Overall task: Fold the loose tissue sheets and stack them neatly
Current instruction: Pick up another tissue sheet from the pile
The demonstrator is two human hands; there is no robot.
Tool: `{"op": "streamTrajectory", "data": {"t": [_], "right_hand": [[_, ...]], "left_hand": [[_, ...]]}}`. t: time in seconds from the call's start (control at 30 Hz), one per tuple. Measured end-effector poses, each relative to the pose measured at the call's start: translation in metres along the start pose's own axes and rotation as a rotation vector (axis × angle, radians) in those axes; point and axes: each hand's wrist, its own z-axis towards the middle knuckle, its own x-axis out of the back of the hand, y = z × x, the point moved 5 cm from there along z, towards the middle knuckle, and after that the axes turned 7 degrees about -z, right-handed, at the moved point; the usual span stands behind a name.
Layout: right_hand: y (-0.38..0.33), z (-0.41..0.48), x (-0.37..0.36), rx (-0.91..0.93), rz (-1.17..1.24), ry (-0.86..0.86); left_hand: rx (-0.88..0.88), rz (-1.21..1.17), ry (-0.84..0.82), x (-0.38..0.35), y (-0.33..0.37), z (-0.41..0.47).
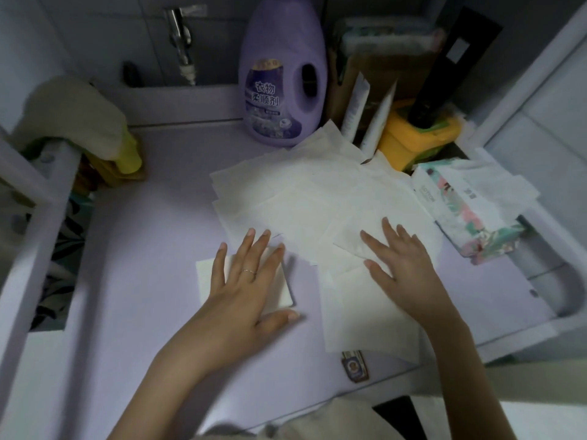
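Purple counter (143, 249): left hand (244, 290) flat, pinning folded tissue (206, 274); right hand (403, 265) spread, pressing loose sheets (301, 198) to slide one

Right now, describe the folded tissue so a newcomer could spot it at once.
From the tall purple bottle at the back, come toward the viewer past the spread of loose sheets. The folded tissue lies under the left hand. Unlike those wide, flat sheets, it is a small, thick square.
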Motion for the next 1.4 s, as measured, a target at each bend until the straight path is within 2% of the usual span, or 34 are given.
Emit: {"op": "streamTrajectory", "data": {"t": [0.1,0.17,0.23,0.3,0.37,0.43,0.7,0.77,0.83,0.93,1.0,1.07,1.17,1.23,1.3,1.4], "right_hand": [[-0.004,0.000,0.008,0.085,0.018,0.205],[-0.003,0.004,0.014,0.051,0.108,0.230],[0.002,0.009,0.018,0.006,0.206,0.171],[0.002,0.014,0.017,0.011,0.231,0.037],[-0.002,0.014,0.008,0.071,0.168,-0.129],[-0.006,0.009,-0.003,0.126,0.061,-0.201],[-0.011,0.000,0.002,0.133,-0.012,0.245],[-0.014,-0.001,0.014,0.028,0.173,0.339],[-0.013,0.000,0.024,-0.159,0.675,0.352],[-0.026,0.010,0.026,-0.291,1.390,0.137],[-0.040,0.013,0.025,-0.399,1.633,0.008],[-0.061,0.018,0.031,-0.377,1.721,-0.126],[-0.090,0.023,0.039,-0.348,1.766,-0.351],[-0.097,0.027,0.040,-0.397,1.745,-0.418],[-0.102,0.030,0.044,-0.425,1.751,-0.446],[-0.108,0.030,0.049,-0.377,1.737,-0.438]], "left_hand": [[-0.015,-0.037,0.024,0.001,0.002,0.001],[-0.018,-0.073,0.046,0.002,0.003,0.002],[-0.021,-0.083,0.057,0.003,0.004,0.004],[-0.027,-0.099,0.072,0.005,0.004,0.006],[-0.030,-0.100,0.084,0.005,0.004,0.008],[-0.035,-0.097,0.096,0.005,0.004,0.008],[-0.051,-0.170,0.152,0.003,0.003,0.005],[-0.060,-0.217,0.181,0.004,0.003,0.005],[-0.071,-0.299,0.239,0.008,0.005,0.004],[-0.087,-0.464,0.369,0.019,0.007,0.003],[-0.131,-0.494,0.459,0.029,0.010,0.003],[-0.146,-0.506,0.491,0.038,0.015,0.003],[-0.127,-0.673,0.371,0.043,0.018,0.006],[-0.172,-0.794,0.364,0.048,0.019,0.003],[-0.209,-0.862,0.433,0.054,0.019,-0.001],[-0.199,-0.802,0.613,0.060,0.012,-0.007]]}}
